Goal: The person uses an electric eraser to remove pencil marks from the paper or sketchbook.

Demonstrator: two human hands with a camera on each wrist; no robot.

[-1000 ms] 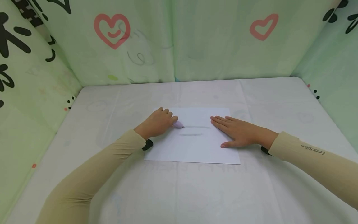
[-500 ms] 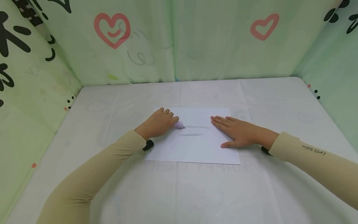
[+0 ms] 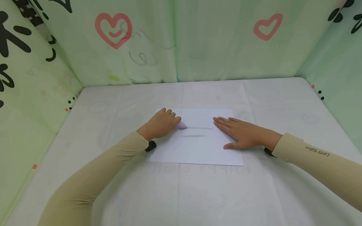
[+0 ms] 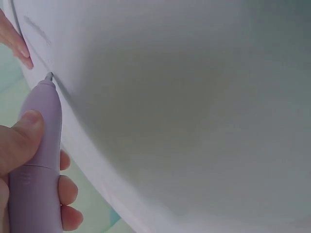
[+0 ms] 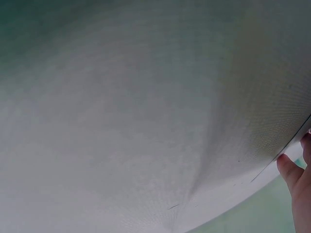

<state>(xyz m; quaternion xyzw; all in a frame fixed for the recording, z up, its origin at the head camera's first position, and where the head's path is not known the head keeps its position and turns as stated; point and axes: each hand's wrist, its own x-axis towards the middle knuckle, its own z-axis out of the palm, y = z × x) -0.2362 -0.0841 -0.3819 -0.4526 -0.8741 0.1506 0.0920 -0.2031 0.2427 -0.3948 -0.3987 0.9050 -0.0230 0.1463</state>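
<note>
In the head view my left hand grips a lavender electric eraser. Its tip meets the left end of the upper of two faint grey lines on a white sheet of paper. The left wrist view shows the thick, smooth eraser body, with the thumb on one side and fingertips on the other; its narrow grey tip is at the paper. My right hand lies flat, fingers straight, over the sheet's right edge. In the right wrist view only some fingers of the right hand show.
The sheet lies on a table covered with a white cloth. Green printed curtains with hearts and black marks stand at the back and both sides. Dark wrist straps show under the sleeves.
My left hand and the electric eraser have shifted very slightly right along the upper line. My right hand stays in place on the paper.
</note>
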